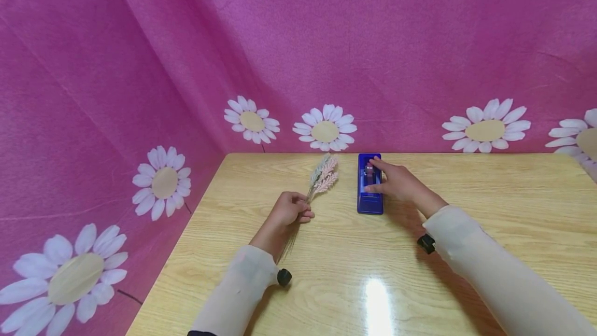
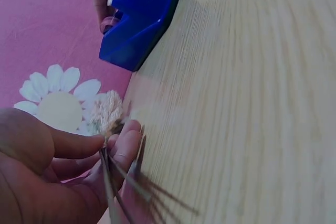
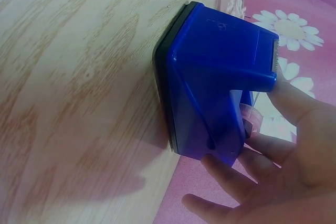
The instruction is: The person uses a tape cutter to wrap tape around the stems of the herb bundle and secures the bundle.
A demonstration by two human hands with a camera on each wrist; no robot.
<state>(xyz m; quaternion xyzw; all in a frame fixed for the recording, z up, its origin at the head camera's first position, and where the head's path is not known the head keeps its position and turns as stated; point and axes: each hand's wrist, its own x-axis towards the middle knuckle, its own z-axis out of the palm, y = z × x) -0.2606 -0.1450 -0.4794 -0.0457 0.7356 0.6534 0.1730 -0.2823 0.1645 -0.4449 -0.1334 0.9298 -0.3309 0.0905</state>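
Observation:
My left hand (image 1: 288,209) pinches the thin stems (image 2: 108,182) of a small bunch of dried-looking flowers (image 1: 326,174) between thumb and fingers. Pink and pale green heads point to the far side, and the stems trail back under the wrist. To the right, a blue tape dispenser (image 1: 370,205) stands upright on the table. My right hand (image 1: 400,182) holds it from the right side. In the right wrist view the thumb lies by the serrated cutter (image 3: 275,56), while the fingers reach the clear tape roll (image 3: 252,118) and the dispenser's side.
The light wood table (image 1: 345,263) ends just behind the dispenser, against a pink cloth (image 1: 373,40) printed with white daisies. More of this cloth hangs along the left edge. Glare (image 1: 378,305) shows on the near tabletop.

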